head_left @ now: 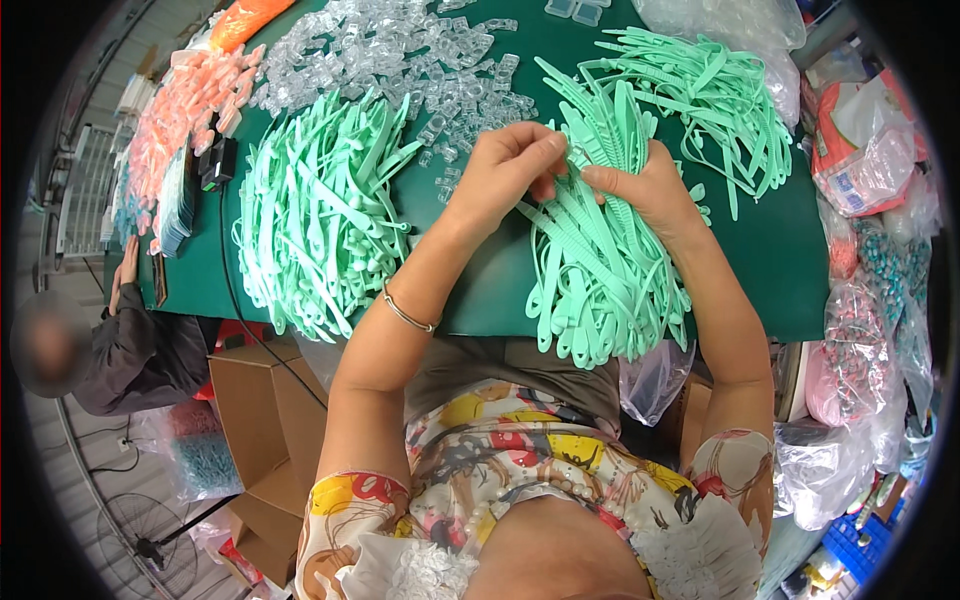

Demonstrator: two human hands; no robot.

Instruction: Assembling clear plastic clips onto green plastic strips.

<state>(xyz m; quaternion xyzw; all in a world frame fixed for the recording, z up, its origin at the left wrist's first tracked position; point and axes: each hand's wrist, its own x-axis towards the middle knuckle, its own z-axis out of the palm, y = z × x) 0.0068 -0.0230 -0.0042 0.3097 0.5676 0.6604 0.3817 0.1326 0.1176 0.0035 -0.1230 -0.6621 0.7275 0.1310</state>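
Over the middle of the green table, my two hands meet in front of a bundle of mint-green ribbed straps [610, 270] that hangs over the near edge. My left hand [508, 172] is closed, thumb and forefinger pinched at what looks like a small clear plastic buckle [577, 156], partly hidden by the fingers. My right hand [650, 192] is closed on a mint-green strap, its thumb pointing at the left fingertips. Beyond my left hand lies a spread of loose clear plastic buckles [400, 55].
Further mint-green straps lie in a heap at left [320, 215] and a pile at far right [715, 105]. Peach-coloured pieces [195, 105] cover the table's left end, near a black device [216, 165] with a cable. Another person's hand [128, 262] rests there. Filled plastic bags [860, 350] stand at right.
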